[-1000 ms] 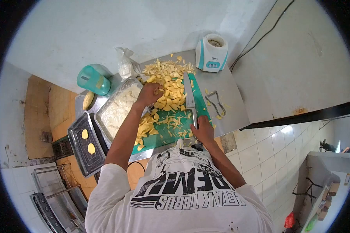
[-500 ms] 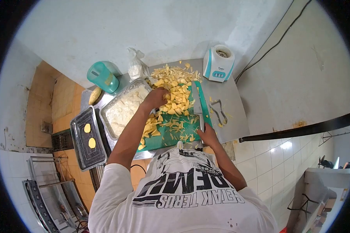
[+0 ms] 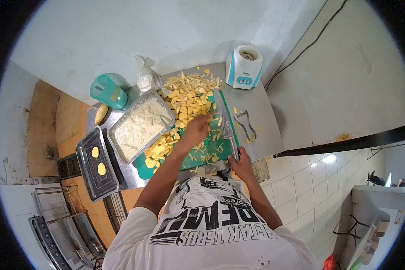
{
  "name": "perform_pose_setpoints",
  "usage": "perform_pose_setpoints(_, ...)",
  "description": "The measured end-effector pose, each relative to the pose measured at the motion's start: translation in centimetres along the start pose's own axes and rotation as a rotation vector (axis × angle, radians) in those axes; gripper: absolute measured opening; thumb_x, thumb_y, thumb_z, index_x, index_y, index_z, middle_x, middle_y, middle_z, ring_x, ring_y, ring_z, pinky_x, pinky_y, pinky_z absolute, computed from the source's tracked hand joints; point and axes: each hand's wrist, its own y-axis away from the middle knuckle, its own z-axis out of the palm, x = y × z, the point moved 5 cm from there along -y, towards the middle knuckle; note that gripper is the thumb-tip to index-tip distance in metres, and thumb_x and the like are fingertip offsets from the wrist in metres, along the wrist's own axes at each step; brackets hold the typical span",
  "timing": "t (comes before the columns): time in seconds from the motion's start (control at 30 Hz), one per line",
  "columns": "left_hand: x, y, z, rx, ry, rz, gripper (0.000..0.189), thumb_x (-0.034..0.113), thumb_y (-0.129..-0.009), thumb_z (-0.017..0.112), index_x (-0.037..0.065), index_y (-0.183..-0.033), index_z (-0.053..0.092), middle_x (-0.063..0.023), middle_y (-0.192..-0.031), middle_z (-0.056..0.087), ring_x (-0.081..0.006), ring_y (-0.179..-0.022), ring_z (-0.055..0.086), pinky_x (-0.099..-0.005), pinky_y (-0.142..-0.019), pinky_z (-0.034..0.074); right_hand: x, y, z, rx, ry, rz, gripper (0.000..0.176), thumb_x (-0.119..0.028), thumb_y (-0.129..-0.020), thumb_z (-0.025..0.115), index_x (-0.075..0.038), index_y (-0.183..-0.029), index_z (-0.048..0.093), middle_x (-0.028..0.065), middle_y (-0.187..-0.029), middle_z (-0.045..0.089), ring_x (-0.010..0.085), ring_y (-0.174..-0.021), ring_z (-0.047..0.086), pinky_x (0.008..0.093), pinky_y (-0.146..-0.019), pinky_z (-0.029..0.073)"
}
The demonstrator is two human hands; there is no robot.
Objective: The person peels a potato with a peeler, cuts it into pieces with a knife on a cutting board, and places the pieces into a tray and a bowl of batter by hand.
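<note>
A green cutting board (image 3: pixel 207 150) on a steel counter (image 3: pixel 256 117) carries a large heap of yellow cut pieces (image 3: pixel 186 96) and thin yellow strips. My right hand (image 3: pixel 241 164) grips the handle of a long knife (image 3: pixel 224 121) whose blade lies along the board's right side, pointing away from me. My left hand (image 3: pixel 197 130) rests on the pieces near the middle of the board, just left of the blade; whether it pinches a piece I cannot tell.
A steel tray of white batter (image 3: pixel 137 128) sits left of the board, a dark tray with two yellow slices (image 3: pixel 94 168) further left. A teal jug (image 3: pixel 108 91), a plastic bag (image 3: pixel 145 76), a white blender base (image 3: pixel 243 67) and a metal peeler (image 3: pixel 244 123) stand around.
My left hand has moved from the heap at the far left of the board toward me and right, close to the knife. The knife and my right hand stayed roughly in place.
</note>
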Motion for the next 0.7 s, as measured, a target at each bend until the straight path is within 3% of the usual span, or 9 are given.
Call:
perform_pose_setpoints(0.07, 2.4, 0.6, 1.8, -0.152, -0.264, 0.058, 0.04, 0.012, -0.085, 0.051, 0.006, -0.124, 0.058, -0.0178, -0.095, 0.059, -0.032, -0.077, 0.06, -0.0413, -0.075, 0.051, -0.4, 0.3, 0.4, -0.024, -0.014, 0.041, 0.037, -0.017, -0.084, 0.066, 0.002, -0.113, 0.051, 0.0186, -0.085, 0.062, 0.0285, -0.076, 0.064, 0.0403, -0.068, 0.049)
perform_pose_setpoints(0.17, -0.1, 1.7, 2.2, -0.063, -0.432, 0.09, 0.046, 0.01, -0.082, 0.052, 0.008, -0.128, 0.056, -0.0205, -0.094, 0.059, -0.0364, -0.079, 0.059, -0.0436, -0.077, 0.051, -1.4, 0.8, 0.3, 0.025, -0.13, -0.028, 0.03, -0.013, -0.087, 0.065, 0.001, -0.107, 0.048, 0.0055, -0.068, 0.058, 0.0105, -0.052, 0.055, 0.0275, -0.045, 0.044)
perform_pose_setpoints(0.3, -1.3, 4.5, 0.7, -0.17, -0.408, -0.107, 0.05, 0.007, -0.078, 0.054, 0.008, -0.128, 0.055, -0.0188, -0.099, 0.058, -0.0369, -0.088, 0.061, -0.0445, -0.077, 0.051, 0.1, 1.0, -0.9, 0.074, -0.111, 0.017, 0.031, -0.016, -0.086, 0.065, 0.001, -0.109, 0.051, 0.0135, -0.076, 0.061, 0.0205, -0.06, 0.062, 0.0354, -0.057, 0.049)
perform_pose_setpoints(0.33, -1.9, 5.1, 0.8, -0.209, -0.374, -0.164, 0.061, 0.002, -0.077, 0.054, 0.008, -0.138, 0.045, -0.0189, -0.107, 0.054, -0.0351, -0.093, 0.059, -0.0413, -0.081, 0.05, -0.8, 1.3, -1.5, 0.073, -0.119, 0.04, 0.031, -0.016, -0.086, 0.065, 0.001, -0.108, 0.051, 0.0131, -0.076, 0.061, 0.0199, -0.059, 0.061, 0.035, -0.056, 0.049)
perform_pose_setpoints(0.43, -2.8, 5.7, 1.7, -0.129, -0.09, -0.075, 0.074, -0.003, -0.077, 0.054, 0.009, -0.146, 0.031, -0.0164, -0.111, 0.05, -0.0325, -0.095, 0.057, -0.0392, -0.084, 0.048, -1.1, 2.1, -2.5, 0.098, -0.153, 0.096, 0.03, -0.018, -0.086, 0.066, 0.001, -0.104, 0.051, 0.0129, -0.076, 0.06, 0.0193, -0.058, 0.061, 0.0344, -0.055, 0.048)
perform_pose_setpoints(0.47, -3.4, 5.4, 2.5, -0.171, 0.029, -0.139, 0.078, -0.009, -0.08, 0.055, 0.009, -0.149, 0.023, -0.0128, -0.11, 0.053, -0.0268, -0.092, 0.058, -0.0342, -0.083, 0.048, -0.2, 2.3, -2.6, 0.115, -0.147, 0.091, 0.03, -0.018, -0.085, 0.066, 0.001, -0.104, 0.052, 0.0132, -0.076, 0.06, 0.0199, -0.059, 0.061, 0.0347, -0.056, 0.048)
perform_pose_setpoints(0.57, -1.8, 3.6, 3.5, -0.111, 0.346, -0.196, 0.076, -0.011, -0.083, 0.056, 0.01, -0.149, 0.024, -0.0098, -0.111, 0.057, -0.0179, -0.091, 0.058, -0.028, -0.08, 0.048, 2.5, 2.6, -2.8, 0.193, -0.081, 0.007, 0.03, -0.017, -0.084, 0.066, 0.001, -0.104, 0.052, 0.0139, -0.078, 0.061, 0.0218, -0.062, 0.062, 0.0356, -0.058, 0.049)
perform_pose_setpoints(0.6, -1.5, 3.1, 3.8, -0.103, 0.442, -0.108, 0.074, -0.011, -0.085, 0.057, 0.01, -0.149, 0.026, -0.0087, -0.118, 0.059, -0.0103, -0.093, 0.056, -0.0215, -0.075, 0.047, 2.4, 2.9, -3.0, 0.223, -0.052, -0.027, 0.03, -0.017, -0.084, 0.067, 0.001, -0.104, 0.053, 0.0141, -0.078, 0.061, 0.0224, -0.063, 0.062, 0.0359, -0.059, 0.049)
perform_pose_setpoints(0.7, -1.9, 1.6, 4.6, -0.085, 0.515, -0.135, 0.072, -0.011, -0.085, 0.058, 0.01, -0.147, 0.029, -0.0081, -0.125, 0.059, -0.0072, -0.093, 0.056, -0.0195, -0.071, 0.047, 2.9, 4.2, -3.7, 0.213, -0.048, 0.05, 0.033, -0.016, -0.083, 0.067, 0.001, -0.107, 0.053, 0.0157, -0.079, 0.061, 0.026, -0.07, 0.063, 0.0378, -0.065, 0.049)
